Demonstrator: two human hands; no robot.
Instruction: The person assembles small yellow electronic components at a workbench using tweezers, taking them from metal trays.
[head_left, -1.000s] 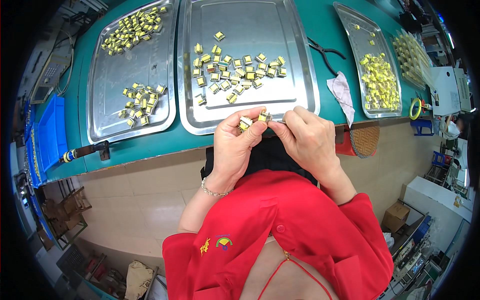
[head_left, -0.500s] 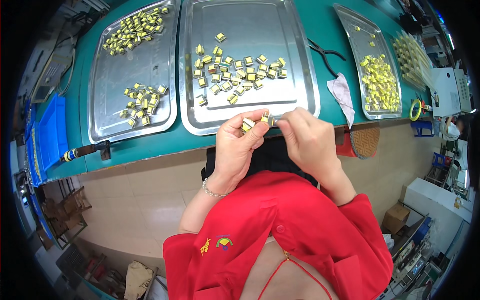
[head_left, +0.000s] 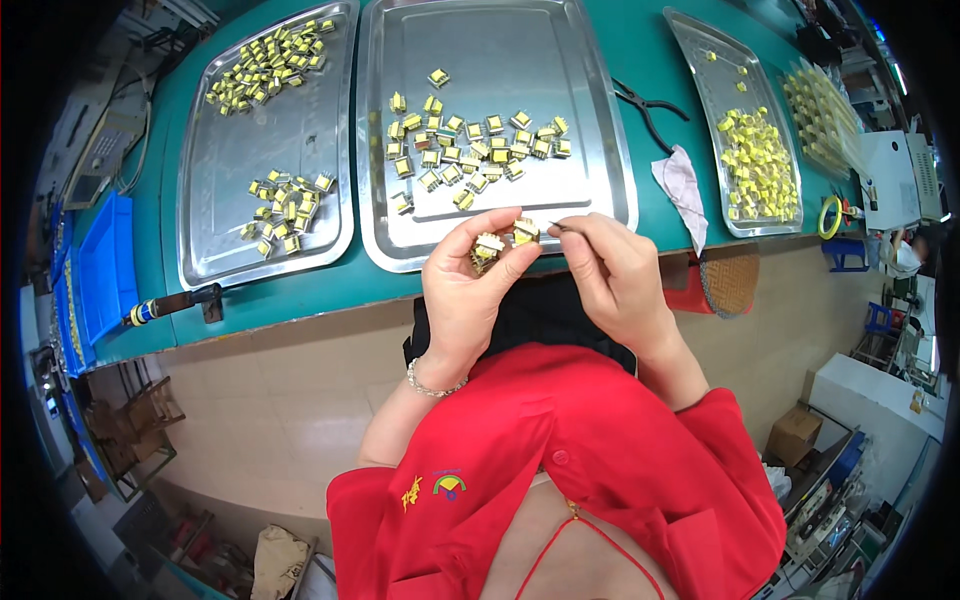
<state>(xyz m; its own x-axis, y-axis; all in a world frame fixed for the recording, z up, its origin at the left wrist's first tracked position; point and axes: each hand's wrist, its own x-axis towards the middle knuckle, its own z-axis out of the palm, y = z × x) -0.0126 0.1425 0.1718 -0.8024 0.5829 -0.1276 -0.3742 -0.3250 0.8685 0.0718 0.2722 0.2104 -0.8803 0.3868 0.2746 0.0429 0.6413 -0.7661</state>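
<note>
My left hand (head_left: 462, 292) is closed around small yellow transformers. One transformer (head_left: 525, 232) is pinched between thumb and forefinger, while another yellow transformer (head_left: 487, 247) rests against the curled fingers behind it. Just to the right, my right hand (head_left: 622, 278) pinches a thin dark sliver (head_left: 558, 227), too small to name, pointing at the pinched transformer with a small gap between them. Both hands are above the near edge of the middle metal tray (head_left: 400, 30), where many similar transformers (head_left: 480, 150) lie loosely grouped.
A left metal tray (head_left: 210, 190) carries two heaps of transformers. To the right, pliers (head_left: 650, 110) and a crumpled cloth (head_left: 680, 195) lie before another tray (head_left: 700, 90) of yellow parts (head_left: 755, 165). A blue bin (head_left: 108, 265) and a dark-handled tool (head_left: 165, 303) are at the left.
The pinched transformer has turned and shifted slightly left in my left hand. My right fingertips have drawn apart from it, and the dark sliver between them now shows.
</note>
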